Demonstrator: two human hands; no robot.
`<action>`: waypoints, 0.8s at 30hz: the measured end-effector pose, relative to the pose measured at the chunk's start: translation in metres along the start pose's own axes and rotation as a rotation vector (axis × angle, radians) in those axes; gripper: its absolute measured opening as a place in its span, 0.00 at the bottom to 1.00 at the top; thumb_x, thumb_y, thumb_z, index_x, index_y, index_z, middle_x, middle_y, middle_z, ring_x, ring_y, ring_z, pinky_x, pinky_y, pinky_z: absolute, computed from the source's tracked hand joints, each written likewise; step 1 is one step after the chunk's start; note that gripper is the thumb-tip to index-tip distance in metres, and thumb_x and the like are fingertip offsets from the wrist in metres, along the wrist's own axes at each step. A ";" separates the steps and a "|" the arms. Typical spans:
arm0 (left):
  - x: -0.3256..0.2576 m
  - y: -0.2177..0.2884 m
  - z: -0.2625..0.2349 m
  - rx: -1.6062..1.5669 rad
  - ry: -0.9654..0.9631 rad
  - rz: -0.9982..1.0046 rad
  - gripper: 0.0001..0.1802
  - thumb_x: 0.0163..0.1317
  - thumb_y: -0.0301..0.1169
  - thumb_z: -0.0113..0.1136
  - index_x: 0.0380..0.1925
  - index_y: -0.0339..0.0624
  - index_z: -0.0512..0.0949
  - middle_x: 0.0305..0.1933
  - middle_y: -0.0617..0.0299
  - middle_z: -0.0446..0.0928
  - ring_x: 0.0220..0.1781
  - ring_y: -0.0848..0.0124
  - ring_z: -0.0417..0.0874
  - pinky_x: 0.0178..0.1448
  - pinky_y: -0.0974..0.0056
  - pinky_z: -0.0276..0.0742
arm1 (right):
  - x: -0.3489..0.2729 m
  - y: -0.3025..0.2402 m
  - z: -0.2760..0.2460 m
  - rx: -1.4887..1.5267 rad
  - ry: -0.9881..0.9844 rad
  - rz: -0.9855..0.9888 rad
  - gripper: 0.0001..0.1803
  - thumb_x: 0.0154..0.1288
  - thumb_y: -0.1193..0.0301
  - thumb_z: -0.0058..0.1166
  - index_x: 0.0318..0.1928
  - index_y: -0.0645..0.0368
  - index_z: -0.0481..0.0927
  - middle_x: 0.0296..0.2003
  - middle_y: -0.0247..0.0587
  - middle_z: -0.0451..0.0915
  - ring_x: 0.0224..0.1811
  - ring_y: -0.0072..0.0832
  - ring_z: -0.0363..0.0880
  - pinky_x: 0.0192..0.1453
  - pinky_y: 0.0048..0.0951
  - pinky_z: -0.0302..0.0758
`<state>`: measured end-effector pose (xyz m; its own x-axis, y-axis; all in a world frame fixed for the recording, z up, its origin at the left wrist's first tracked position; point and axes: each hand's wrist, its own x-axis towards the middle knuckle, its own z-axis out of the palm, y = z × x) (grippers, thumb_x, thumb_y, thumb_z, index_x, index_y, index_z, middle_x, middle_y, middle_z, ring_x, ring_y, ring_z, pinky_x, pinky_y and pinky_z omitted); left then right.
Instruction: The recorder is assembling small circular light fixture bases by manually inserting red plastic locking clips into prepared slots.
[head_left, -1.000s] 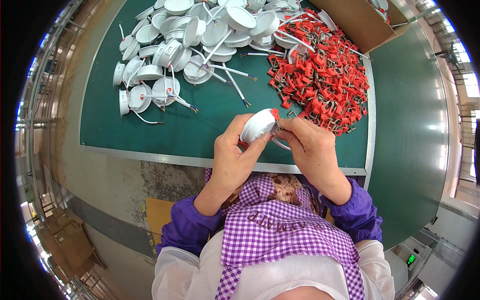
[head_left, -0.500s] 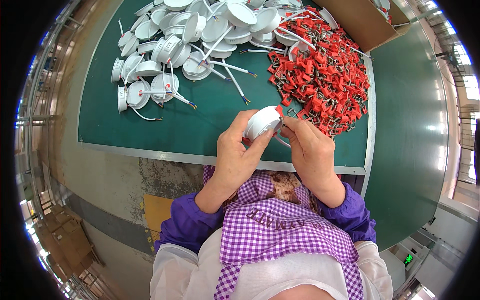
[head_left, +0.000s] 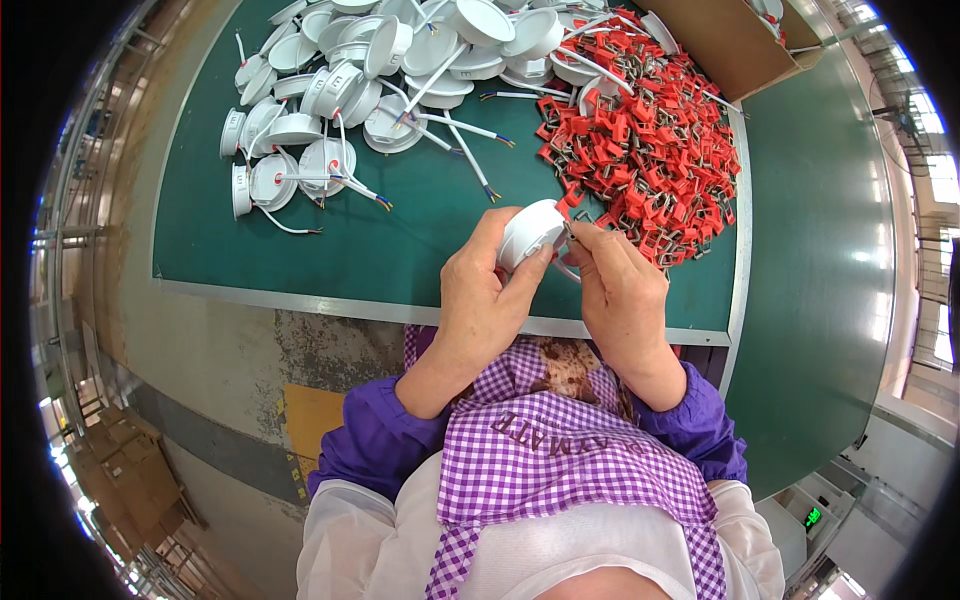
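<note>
"Nearest you?"
"One purple-checked apron (head_left: 570, 455), worn. Next, your left hand (head_left: 484, 290): fingers wrapped round one white round housing (head_left: 530, 230), held above the near part of the worktop (head_left: 400, 245)."
"Your right hand (head_left: 622, 290)?"
"Fingers pinching one red clip (head_left: 569, 203) at the housing's right rim."
"Beyond your hands?"
"Red clips (head_left: 650, 150) with metal wire, heaped at right; white housings (head_left: 430, 52) with cables, heaped at left and centre. Far right corner: one cardboard box (head_left: 715, 45)."

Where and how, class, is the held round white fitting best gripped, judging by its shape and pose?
Probably by the curved side wall, from the left, much as the left grip does: the round white fitting is tilted with that wall facing leftward, while the red clip and white cable lie toward its right.
</note>
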<state>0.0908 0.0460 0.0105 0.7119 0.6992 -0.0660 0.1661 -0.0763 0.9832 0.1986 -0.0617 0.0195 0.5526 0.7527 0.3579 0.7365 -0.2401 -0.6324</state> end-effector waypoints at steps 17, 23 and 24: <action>-0.011 0.004 -0.013 -0.037 -0.232 0.174 0.16 0.61 0.27 0.64 0.49 0.37 0.76 0.40 0.58 0.81 0.40 0.73 0.82 0.43 0.67 0.77 | -0.004 -0.002 -0.034 0.433 -0.188 0.250 0.24 0.59 0.82 0.62 0.56 0.62 0.75 0.42 0.44 0.82 0.39 0.27 0.85 0.42 0.27 0.79; -0.012 0.004 -0.006 -0.105 -0.282 0.139 0.15 0.61 0.27 0.64 0.48 0.38 0.76 0.37 0.56 0.81 0.37 0.70 0.84 0.41 0.66 0.79 | 0.004 0.016 -0.053 0.594 -0.379 0.389 0.30 0.56 0.80 0.66 0.61 0.62 0.74 0.45 0.42 0.82 0.43 0.23 0.82 0.50 0.27 0.78; -0.012 0.007 -0.007 -0.096 -0.304 0.174 0.15 0.61 0.27 0.65 0.48 0.38 0.76 0.38 0.56 0.81 0.38 0.70 0.84 0.42 0.67 0.78 | 0.007 0.014 -0.059 0.658 -0.463 0.499 0.32 0.54 0.80 0.68 0.61 0.63 0.73 0.47 0.39 0.81 0.45 0.21 0.81 0.54 0.27 0.77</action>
<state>0.0790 0.0421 0.0193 0.8967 0.4371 0.0698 -0.0297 -0.0981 0.9947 0.2358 -0.0957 0.0532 0.4307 0.8588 -0.2775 0.0109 -0.3124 -0.9499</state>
